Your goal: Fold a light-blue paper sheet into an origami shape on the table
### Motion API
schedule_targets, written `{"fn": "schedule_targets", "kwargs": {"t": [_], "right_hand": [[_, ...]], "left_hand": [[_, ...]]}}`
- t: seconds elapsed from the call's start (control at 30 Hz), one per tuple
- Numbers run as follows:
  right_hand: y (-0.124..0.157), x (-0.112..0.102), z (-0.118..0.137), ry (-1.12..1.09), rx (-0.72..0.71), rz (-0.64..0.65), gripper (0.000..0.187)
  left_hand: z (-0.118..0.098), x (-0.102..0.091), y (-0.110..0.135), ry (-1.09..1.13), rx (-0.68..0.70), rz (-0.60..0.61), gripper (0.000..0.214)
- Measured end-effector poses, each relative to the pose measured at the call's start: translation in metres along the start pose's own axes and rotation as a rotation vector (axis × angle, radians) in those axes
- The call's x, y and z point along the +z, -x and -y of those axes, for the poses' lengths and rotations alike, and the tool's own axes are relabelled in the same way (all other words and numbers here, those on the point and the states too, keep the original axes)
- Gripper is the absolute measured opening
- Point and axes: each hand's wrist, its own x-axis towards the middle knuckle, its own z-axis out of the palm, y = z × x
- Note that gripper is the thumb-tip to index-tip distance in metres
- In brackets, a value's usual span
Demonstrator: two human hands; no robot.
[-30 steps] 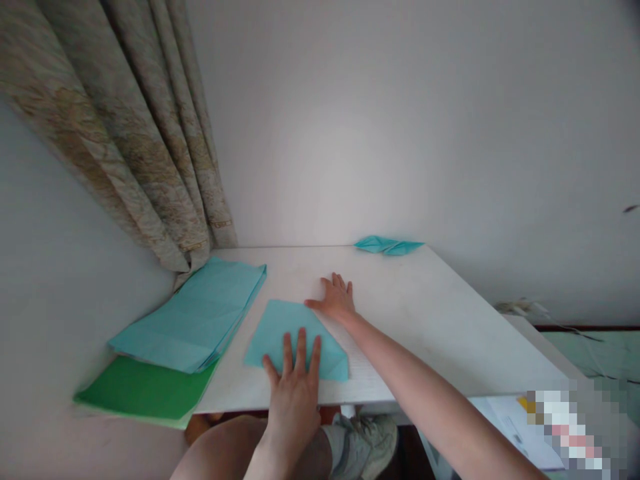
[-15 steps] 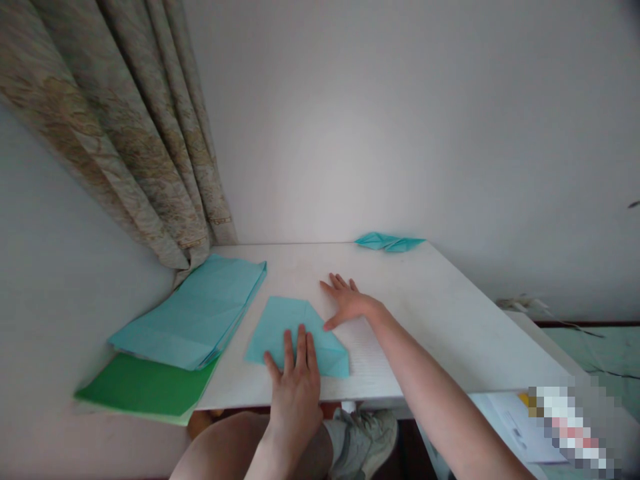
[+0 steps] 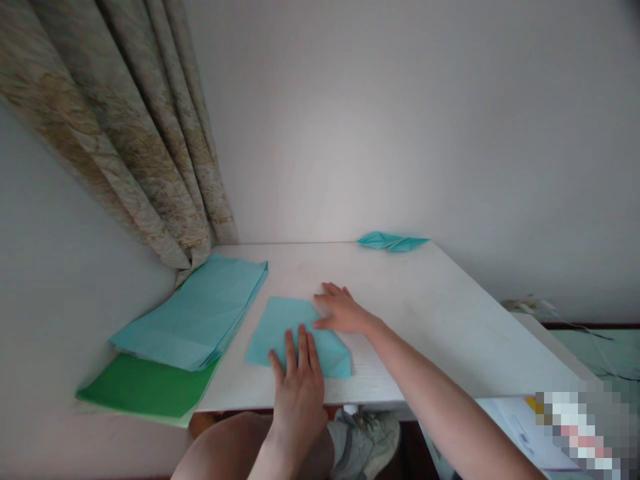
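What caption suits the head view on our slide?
Left hand and right hand press folded turquoise paper on a white table.

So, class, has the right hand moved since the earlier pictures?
Yes: the right hand has slid toward the white table's near edge, now lying partly over the folded turquoise paper.

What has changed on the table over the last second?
The right hand has moved from the bare white table just beyond the folded turquoise paper onto that paper's upper right edge. The left hand stays on the paper's near part. The turquoise stack, green sheet and far folded piece stayed put.
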Motion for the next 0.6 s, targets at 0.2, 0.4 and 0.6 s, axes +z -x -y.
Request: {"fn": "schedule_targets", "kwargs": {"t": [0.2, 0.4, 0.6], "right_hand": [[-0.014, 0.014, 0.024, 0.075, 0.003, -0.245, 0.035], [-0.017, 0.010, 0.018, -0.035, 0.006, -0.189, 0.027], [-0.021, 0.009, 0.014, -0.188, 0.017, -0.234, 0.025]], "left_hand": [[-0.006, 0.022, -0.005, 0.116, 0.068, -0.148, 0.123], [-0.001, 0.026, -0.007, 0.117, 0.183, -0.212, 0.120], [0.000, 0.018, -0.008, 0.138, 0.136, -0.155, 0.094]]}}
